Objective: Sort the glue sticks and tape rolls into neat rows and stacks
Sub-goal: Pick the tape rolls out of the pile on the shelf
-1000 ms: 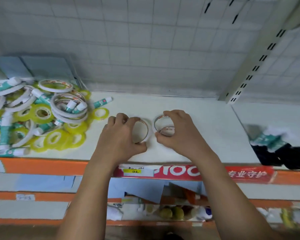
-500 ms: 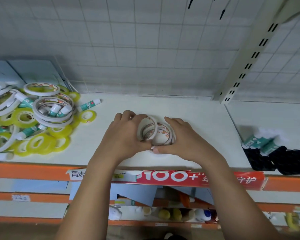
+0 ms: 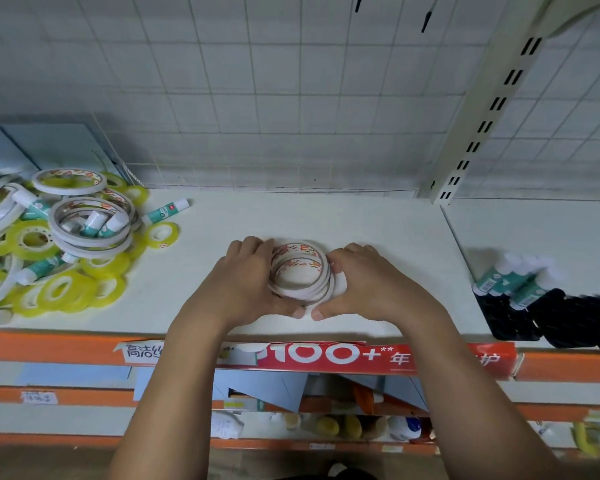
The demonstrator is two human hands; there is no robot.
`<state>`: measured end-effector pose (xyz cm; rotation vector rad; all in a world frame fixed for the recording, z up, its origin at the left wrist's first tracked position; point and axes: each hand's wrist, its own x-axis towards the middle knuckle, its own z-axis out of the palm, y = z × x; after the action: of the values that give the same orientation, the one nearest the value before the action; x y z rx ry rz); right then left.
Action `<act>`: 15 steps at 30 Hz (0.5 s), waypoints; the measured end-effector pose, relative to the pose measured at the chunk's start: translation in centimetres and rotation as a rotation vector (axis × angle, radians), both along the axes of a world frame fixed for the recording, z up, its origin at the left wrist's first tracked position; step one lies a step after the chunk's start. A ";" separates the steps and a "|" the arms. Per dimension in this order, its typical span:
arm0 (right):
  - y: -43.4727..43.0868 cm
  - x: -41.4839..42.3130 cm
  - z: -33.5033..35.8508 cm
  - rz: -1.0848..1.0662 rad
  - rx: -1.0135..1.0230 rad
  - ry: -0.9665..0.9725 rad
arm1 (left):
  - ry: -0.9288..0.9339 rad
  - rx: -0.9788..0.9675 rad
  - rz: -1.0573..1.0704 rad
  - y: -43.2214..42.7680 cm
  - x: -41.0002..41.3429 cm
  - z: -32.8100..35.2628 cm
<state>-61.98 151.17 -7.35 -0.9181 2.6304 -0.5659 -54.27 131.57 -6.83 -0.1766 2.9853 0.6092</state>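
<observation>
Head view: nearest, below the wrists, a red strip [image 3: 326, 355] with white print runs along the orange front edge of the shelf [image 3: 291, 216]. On the white shelf the left hand [image 3: 246, 282] and right hand [image 3: 368, 285] cup a tape stack [image 3: 300, 268] between them. Their fingers curl round its sides, and the thumbs nearly meet in front of it. The white rolls lie flat, slightly out of line with one another. Well left of the left hand sits a jumbled pile [image 3: 49, 244] of white and yellow tape mixed with glue. A lone glue stick [image 3: 167, 209] and a yellow roll [image 3: 161, 233] lie on the side of it towards the hands. Well right of the right hand, several glue sticks [image 3: 506, 278] rest against black items [image 3: 551, 320]. Beyond the hands rises a white grid wall [image 3: 257, 98] with a slotted post [image 3: 482, 109].
</observation>
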 end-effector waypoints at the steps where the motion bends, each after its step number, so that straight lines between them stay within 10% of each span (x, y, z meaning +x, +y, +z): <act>1: -0.1 0.0 0.0 0.004 0.007 0.002 | -0.022 -0.001 0.015 0.0 0.1 -0.1; 15: 0.0 1.1 -0.1 -0.003 -0.068 0.009 | 0.087 -0.014 0.066 1.3 1.6 -0.9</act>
<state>-60.83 151.13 -7.42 -0.9388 2.6358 -0.6567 -52.66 132.88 -7.69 -0.2571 3.0789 0.6190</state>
